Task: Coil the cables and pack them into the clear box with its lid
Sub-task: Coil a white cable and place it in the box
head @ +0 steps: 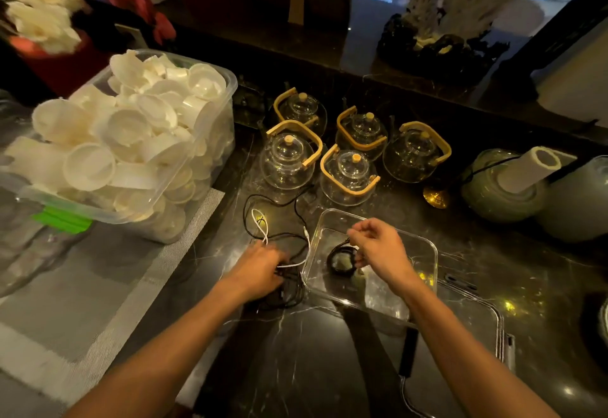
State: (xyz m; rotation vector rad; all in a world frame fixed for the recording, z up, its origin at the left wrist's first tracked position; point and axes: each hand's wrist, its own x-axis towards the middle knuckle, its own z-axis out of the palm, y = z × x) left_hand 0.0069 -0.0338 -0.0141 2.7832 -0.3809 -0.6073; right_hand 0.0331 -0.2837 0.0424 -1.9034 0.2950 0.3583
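Observation:
The clear box (424,246) sits on the dark marble counter in front of me. Inside it lies a coiled black cable (340,259). My right hand (378,246) hovers over the box with its fingers pinched on that coil's edge. To the left of the box, loose black cables (279,220) and a white cable (261,225) lie tangled on the counter. My left hand (260,269) presses down on this tangle, fingers closed around the cables. The clear lid (473,315) lies flat to the right of the box.
Several glass teapots (348,174) with wooden handles stand just behind the cables. A big plastic tub of white cups (131,141) sits at the left on a grey mat. Green round vessels (500,187) stand at the right. A black-handled tool (408,352) lies near the front edge.

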